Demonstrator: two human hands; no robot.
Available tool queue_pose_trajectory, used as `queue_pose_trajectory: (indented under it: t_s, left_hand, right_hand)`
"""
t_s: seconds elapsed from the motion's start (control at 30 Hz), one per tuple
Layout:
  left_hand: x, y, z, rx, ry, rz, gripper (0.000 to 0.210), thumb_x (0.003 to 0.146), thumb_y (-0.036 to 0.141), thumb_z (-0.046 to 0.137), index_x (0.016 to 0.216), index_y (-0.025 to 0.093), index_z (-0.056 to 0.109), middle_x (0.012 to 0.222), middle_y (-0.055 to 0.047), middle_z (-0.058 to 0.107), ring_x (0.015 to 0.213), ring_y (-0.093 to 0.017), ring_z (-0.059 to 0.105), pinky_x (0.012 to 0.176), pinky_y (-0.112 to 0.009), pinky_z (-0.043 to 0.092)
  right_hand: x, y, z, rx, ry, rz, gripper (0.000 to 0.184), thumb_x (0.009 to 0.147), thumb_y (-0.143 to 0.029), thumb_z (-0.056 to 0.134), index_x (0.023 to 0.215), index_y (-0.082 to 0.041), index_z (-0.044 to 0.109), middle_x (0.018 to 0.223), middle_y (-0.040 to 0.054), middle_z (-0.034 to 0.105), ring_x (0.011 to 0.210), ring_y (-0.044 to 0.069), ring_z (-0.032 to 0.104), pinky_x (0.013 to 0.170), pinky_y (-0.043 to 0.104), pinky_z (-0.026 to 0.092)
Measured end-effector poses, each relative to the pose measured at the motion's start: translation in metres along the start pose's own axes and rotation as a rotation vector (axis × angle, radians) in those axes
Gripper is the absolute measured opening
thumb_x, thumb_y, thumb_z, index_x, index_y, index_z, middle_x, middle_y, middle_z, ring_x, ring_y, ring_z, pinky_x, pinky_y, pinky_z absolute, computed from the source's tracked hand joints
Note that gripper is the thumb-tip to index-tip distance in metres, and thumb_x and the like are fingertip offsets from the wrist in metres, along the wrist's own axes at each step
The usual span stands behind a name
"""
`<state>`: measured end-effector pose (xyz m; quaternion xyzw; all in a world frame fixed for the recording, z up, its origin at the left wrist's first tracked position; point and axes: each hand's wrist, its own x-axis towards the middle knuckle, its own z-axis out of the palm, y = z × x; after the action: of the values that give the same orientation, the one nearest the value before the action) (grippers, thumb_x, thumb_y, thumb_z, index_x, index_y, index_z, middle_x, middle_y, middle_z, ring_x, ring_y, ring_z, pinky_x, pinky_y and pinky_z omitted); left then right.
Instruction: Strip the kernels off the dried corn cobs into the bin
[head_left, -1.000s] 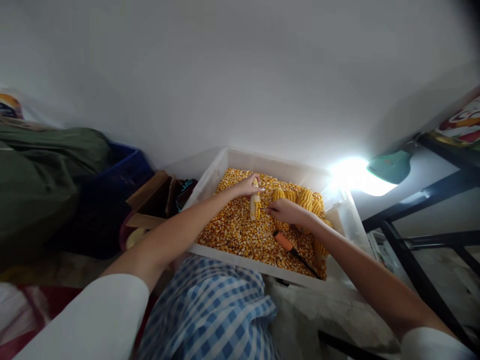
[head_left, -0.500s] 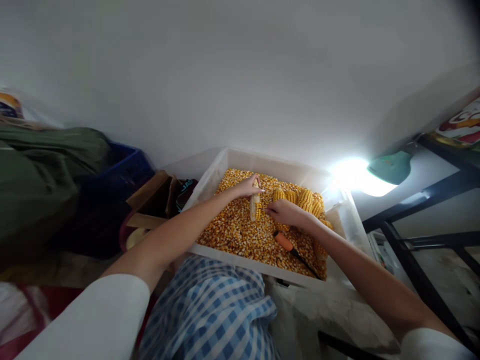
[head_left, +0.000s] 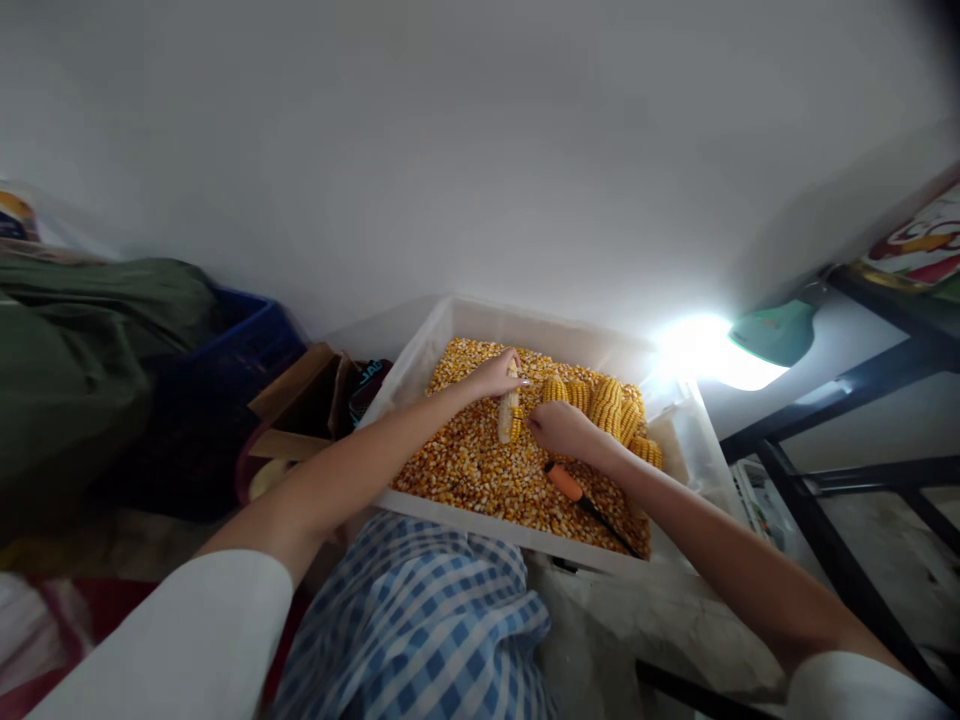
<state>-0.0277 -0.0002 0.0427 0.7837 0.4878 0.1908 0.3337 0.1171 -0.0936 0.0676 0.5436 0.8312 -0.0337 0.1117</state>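
Observation:
My left hand (head_left: 496, 376) is closed around the upper end of a corn cob (head_left: 506, 415), held nearly upright over the loose kernels. Much of the cob is bare and pale, with a patch of yellow kernels left on its lower right side. Just right of that patch is my right hand (head_left: 559, 426), its fingers curled together. A thin dark tip seems to show between those fingers and the cob, too small to name. Loose corn kernels (head_left: 472, 470) fill a white plastic bin (head_left: 424, 505). An orange-handled tool with a dark shaft (head_left: 566, 482) lies on them below my right hand.
Several full ears of corn (head_left: 606, 405) lie at the bin's right side. A bright lamp (head_left: 772, 335) shines beside a black metal frame (head_left: 817, 530). To the left stand an open cardboard box (head_left: 292, 400) and a blue crate (head_left: 247, 340). A wall (head_left: 480, 150) rises behind.
My right hand has shifted and turned slightly beside the cob, its fingers more curled. My left hand keeps its hold on the cob. The view has moved a little.

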Motion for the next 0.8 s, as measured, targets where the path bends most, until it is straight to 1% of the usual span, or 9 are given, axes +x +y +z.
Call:
queue_pose_trajectory:
  t_s: [0.13,0.23,0.33,0.4,0.43,0.5,0.6,0.7,0.8]
  left_hand:
    - [-0.001,0.005,-0.001,0.074,0.054,0.069,0.037,0.067,0.039,0.059,0.095,0.019,0.046,0.07,0.001,0.051,0.058,-0.011,0.046,0.053,-0.02,0.033]
    - [-0.001,0.007,-0.001,0.092,0.067,0.101,0.035,0.067,0.037,0.058,0.094,0.019,0.047,0.078,0.0,0.053,0.065,-0.012,0.047,0.057,-0.02,0.035]
    - [-0.001,0.006,0.001,0.046,0.042,0.135,0.035,0.067,0.037,0.059,0.095,0.02,0.046,0.075,0.002,0.051,0.062,-0.01,0.046,0.055,-0.02,0.035]
    - [0.001,0.003,0.003,-0.001,0.015,0.109,0.036,0.067,0.037,0.059,0.096,0.02,0.045,0.068,0.003,0.048,0.055,-0.009,0.044,0.051,-0.019,0.034]
    - [0.002,0.001,0.003,-0.029,-0.001,0.077,0.037,0.068,0.037,0.059,0.097,0.021,0.044,0.064,0.004,0.045,0.052,-0.009,0.043,0.048,-0.019,0.034]
    - [0.004,-0.002,0.004,-0.105,-0.026,0.003,0.036,0.069,0.035,0.058,0.099,0.021,0.042,0.061,0.005,0.043,0.047,-0.008,0.043,0.045,-0.018,0.034]
    - [0.004,-0.002,0.002,-0.259,-0.044,-0.07,0.034,0.071,0.033,0.057,0.098,0.021,0.04,0.063,0.004,0.044,0.047,-0.008,0.045,0.043,-0.018,0.036]
    - [0.0,0.007,-0.001,-0.435,-0.077,-0.116,0.033,0.073,0.032,0.055,0.098,0.022,0.037,0.064,0.004,0.047,0.049,-0.009,0.048,0.044,-0.019,0.039]
    - [-0.004,0.016,-0.001,-0.557,-0.106,-0.092,0.032,0.073,0.029,0.055,0.098,0.022,0.036,0.064,0.004,0.047,0.049,-0.009,0.05,0.043,-0.019,0.04]
  right_hand:
    - [0.005,0.002,0.007,0.004,-0.01,0.028,0.03,0.083,-0.022,0.037,0.087,-0.012,0.065,0.085,0.0121,0.066,0.076,0.018,0.061,0.065,0.024,0.038]
    - [0.007,0.011,0.008,0.048,-0.019,-0.057,0.034,0.084,-0.025,0.034,0.084,-0.013,0.066,0.085,0.0107,0.066,0.075,0.016,0.059,0.064,0.022,0.036]
    - [0.006,0.019,0.002,0.079,-0.036,-0.12,0.035,0.084,-0.028,0.034,0.08,-0.013,0.065,0.08,0.0088,0.066,0.07,0.014,0.057,0.06,0.022,0.033]
    - [0.004,0.023,-0.003,0.099,-0.045,-0.13,0.033,0.083,-0.028,0.035,0.076,-0.013,0.064,0.076,0.0077,0.065,0.065,0.014,0.055,0.057,0.023,0.031]
    - [0.003,0.025,-0.005,0.124,-0.037,-0.12,0.034,0.084,-0.029,0.035,0.075,-0.014,0.063,0.075,0.007,0.064,0.064,0.013,0.053,0.057,0.023,0.03]
    - [0.003,0.027,-0.006,0.209,0.031,-0.054,0.039,0.087,-0.035,0.03,0.077,-0.014,0.061,0.073,0.0056,0.062,0.063,0.012,0.051,0.056,0.022,0.029]
    - [0.007,0.027,0.001,0.356,0.167,0.123,0.047,0.086,-0.053,0.026,0.082,-0.015,0.055,0.069,0.0032,0.058,0.06,0.012,0.048,0.054,0.022,0.029]
    - [0.015,0.024,0.016,0.52,0.199,0.215,0.048,0.075,-0.063,0.041,0.081,-0.016,0.05,0.065,0.0,0.052,0.056,0.011,0.044,0.051,0.022,0.029]
    - [0.022,0.019,0.029,0.748,0.232,0.19,0.047,0.067,-0.059,0.053,0.083,-0.016,0.047,0.069,-0.0008,0.051,0.058,0.011,0.043,0.053,0.022,0.033]
